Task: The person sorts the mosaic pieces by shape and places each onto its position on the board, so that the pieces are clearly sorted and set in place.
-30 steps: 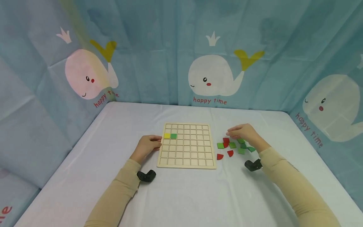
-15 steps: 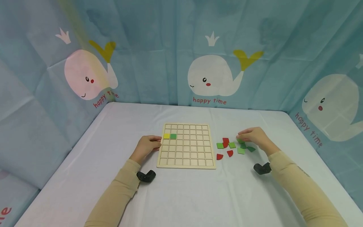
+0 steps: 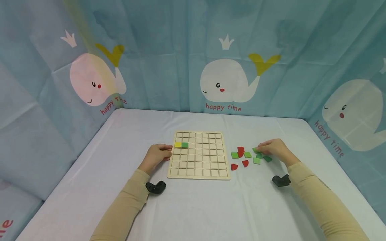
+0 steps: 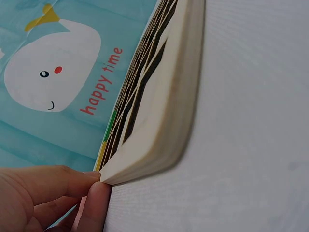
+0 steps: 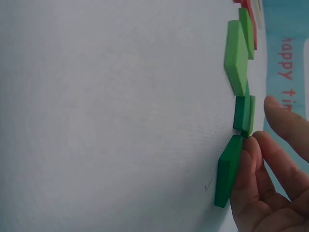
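My left hand (image 3: 155, 155) pinches the left edge of a pale wooden grid board (image 3: 199, 176) between thumb and fingers, as the left wrist view shows up close. A yellow square tile (image 3: 177, 144) and a green square tile (image 3: 185, 145) lie side by side in the board's leftmost cells. My right hand (image 3: 275, 149) is low over the loose pieces, fingertips right at a light green tile (image 3: 255, 149). In the right wrist view the thumb (image 5: 285, 118) stands apart from the fingers. Close by lie a dark green piece (image 3: 267, 159) and another dark green piece (image 3: 259, 156).
Right of the board are a red square (image 3: 240, 148), several red rounded wedges (image 3: 234, 167) and more light green tiles (image 3: 234, 155). A white cloth (image 3: 199, 211) covers the table. Blue curtains (image 3: 169, 67) with whale prints stand behind and at both sides.
My right hand has moved rightward and down, from above the red pieces to the light green tile at the back. My left hand stays at the board's edge.
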